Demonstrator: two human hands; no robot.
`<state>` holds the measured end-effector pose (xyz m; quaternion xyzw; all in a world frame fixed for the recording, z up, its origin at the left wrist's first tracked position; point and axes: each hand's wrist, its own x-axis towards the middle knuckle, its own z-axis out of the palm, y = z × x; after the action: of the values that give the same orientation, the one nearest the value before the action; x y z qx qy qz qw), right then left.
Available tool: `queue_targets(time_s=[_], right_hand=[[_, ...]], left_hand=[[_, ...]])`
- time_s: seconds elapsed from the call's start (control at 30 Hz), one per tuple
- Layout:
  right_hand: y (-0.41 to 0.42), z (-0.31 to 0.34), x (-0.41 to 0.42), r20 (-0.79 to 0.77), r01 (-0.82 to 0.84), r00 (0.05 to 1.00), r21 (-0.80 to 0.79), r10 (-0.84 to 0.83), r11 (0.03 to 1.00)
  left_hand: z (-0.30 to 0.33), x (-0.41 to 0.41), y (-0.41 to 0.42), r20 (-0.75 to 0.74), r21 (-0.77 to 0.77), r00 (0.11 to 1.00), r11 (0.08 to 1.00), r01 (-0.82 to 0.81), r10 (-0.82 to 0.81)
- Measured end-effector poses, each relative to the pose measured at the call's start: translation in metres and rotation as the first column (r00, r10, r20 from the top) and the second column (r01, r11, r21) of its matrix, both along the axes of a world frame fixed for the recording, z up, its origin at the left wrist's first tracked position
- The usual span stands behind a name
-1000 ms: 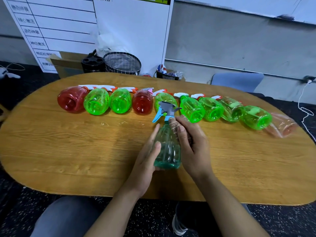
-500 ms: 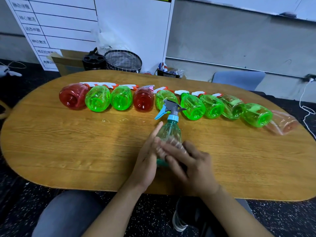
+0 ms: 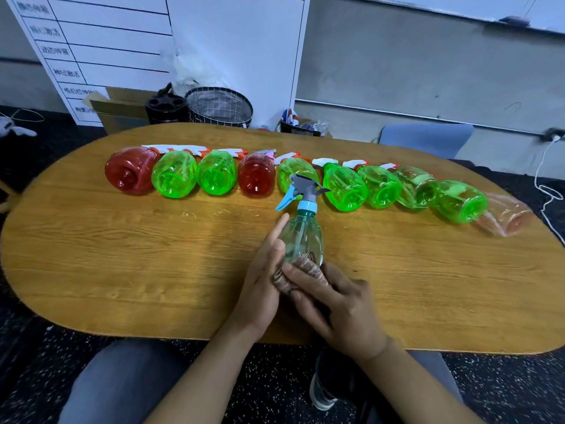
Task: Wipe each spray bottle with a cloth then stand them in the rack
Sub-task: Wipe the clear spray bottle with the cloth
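Mid-wipe: left hand [image 3: 263,280] flat against upright teal bottle [image 3: 304,237], right hand [image 3: 339,304] curled around bottle base; no cloth visible. Next: find rack, none seen.

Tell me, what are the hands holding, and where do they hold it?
The left hand steadies the teal bottle against its lower side, fingers straight. The right hand grips around its bottom end.

An oval wooden table [image 3: 122,270] bears a row of ten spray bottles [image 3: 345,188] lying on their sides along its far half, green, red and one pale pink at the right end, while a teal bottle [image 3: 302,237] stands upright nearer the front edge.
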<state>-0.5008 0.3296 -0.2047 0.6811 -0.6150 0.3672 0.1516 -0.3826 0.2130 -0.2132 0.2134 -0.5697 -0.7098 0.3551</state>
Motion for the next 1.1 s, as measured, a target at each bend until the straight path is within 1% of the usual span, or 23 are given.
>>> queue_targets(time_s=[0.07, 0.1, 0.17, 0.2, 0.23, 0.3, 0.33, 0.4, 0.5, 0.57, 0.67, 0.7, 0.73, 0.8, 0.83, 0.87, 0.93, 1.0, 1.07, 1.1], right_hand=[[-0.007, 0.008, -0.006, 0.058, 0.032, 0.998, 0.015, -0.032, 0.999], [-0.014, 0.013, -0.01, 0.137, 0.072, 0.988, 0.024, -0.075, 0.997], [-0.03, 0.023, -0.019, 0.318, 0.168, 0.931, 0.058, -0.178, 0.984], [-0.037, 0.025, -0.021, 0.367, 0.207, 0.904, 0.075, -0.22, 0.975], [-0.041, 0.024, -0.022, 0.385, 0.23, 0.89, 0.085, -0.245, 0.969], [-0.041, 0.021, -0.019, 0.39, 0.225, 0.89, 0.071, -0.234, 0.972], [-0.037, 0.02, -0.016, 0.385, 0.202, 0.899, 0.054, -0.207, 0.978], [-0.021, 0.014, -0.009, 0.333, 0.107, 0.937, 0.022, -0.108, 0.994], [0.001, -0.002, -0.001, 0.163, -0.034, 0.986, 0.042, 0.026, 0.999], [0.005, -0.007, -0.002, 0.081, -0.047, 0.996, 0.053, 0.042, 0.997], [-0.002, 0.002, -0.009, 0.008, -0.018, 1.0, 0.012, 0.017, 1.0], [-0.007, 0.007, -0.011, 0.04, -0.002, 0.999, 0.002, 0.002, 1.0], [-0.013, 0.012, -0.013, 0.126, 0.024, 0.992, 0.004, -0.024, 1.0], [-0.026, 0.019, -0.019, 0.369, 0.093, 0.924, 0.034, -0.099, 0.995], [-0.032, 0.021, -0.022, 0.448, 0.123, 0.884, 0.056, -0.135, 0.991], [-0.036, 0.021, -0.024, 0.481, 0.142, 0.862, 0.075, -0.16, 0.987], [-0.037, 0.025, -0.021, 0.496, 0.135, 0.855, 0.071, -0.153, 0.988], [-0.032, 0.031, -0.018, 0.517, 0.144, 0.848, -0.003, -0.122, 0.99], [-0.03, 0.034, -0.018, 0.583, 0.184, 0.804, -0.062, -0.114, 0.981], [-0.032, 0.033, -0.018, 0.631, 0.194, 0.768, -0.061, -0.113, 0.979]], left_hand=[[0.001, 0.0, 0.001, 0.026, -0.03, 1.0, 0.999, -0.011, 0.011], [0.001, 0.0, 0.002, 0.048, -0.041, 0.999, 0.999, -0.011, 0.013], [0.0, 0.001, 0.004, 0.065, -0.054, 0.998, 0.999, -0.006, 0.01], [0.0, 0.001, 0.004, 0.062, -0.05, 0.998, 0.999, -0.014, 0.017], [-0.001, 0.001, 0.004, 0.062, -0.046, 0.998, 0.999, -0.023, 0.026], [-0.002, 0.001, 0.005, 0.043, -0.041, 0.999, 0.999, -0.026, 0.028], [-0.001, 0.001, 0.005, 0.035, -0.041, 0.999, 0.999, -0.027, 0.029], [0.001, 0.0, 0.006, 0.042, -0.044, 0.999, 0.999, -0.023, 0.025], [0.001, 0.001, 0.003, 0.033, -0.04, 0.999, 0.999, -0.011, 0.012], [0.003, 0.001, 0.003, 0.031, -0.023, 0.999, 1.0, -0.006, 0.007], [0.005, 0.003, 0.005, 0.042, -0.016, 0.999, 1.0, -0.017, 0.018], [0.005, 0.003, 0.005, 0.052, -0.028, 0.998, 0.999, -0.02, 0.022], [0.006, 0.004, 0.006, 0.066, -0.047, 0.998, 0.999, -0.021, 0.024], [0.007, 0.006, 0.008, 0.077, -0.058, 0.997, 0.998, 0.0, 0.005], [0.008, 0.007, 0.008, 0.071, -0.036, 0.997, 0.999, 0.008, -0.005], [0.01, 0.007, 0.009, 0.064, -0.015, 0.998, 1.0, 0.015, -0.014], [0.012, 0.007, 0.009, 0.058, 0.011, 0.998, 1.0, 0.022, -0.022], [0.009, 0.006, 0.007, 0.054, 0.012, 0.999, 1.0, 0.006, -0.006], [0.007, 0.006, 0.005, 0.053, 0.012, 0.999, 1.0, -0.001, 0.0], [0.006, 0.005, 0.005, 0.045, 0.025, 0.999, 1.0, -0.002, 0.001]])
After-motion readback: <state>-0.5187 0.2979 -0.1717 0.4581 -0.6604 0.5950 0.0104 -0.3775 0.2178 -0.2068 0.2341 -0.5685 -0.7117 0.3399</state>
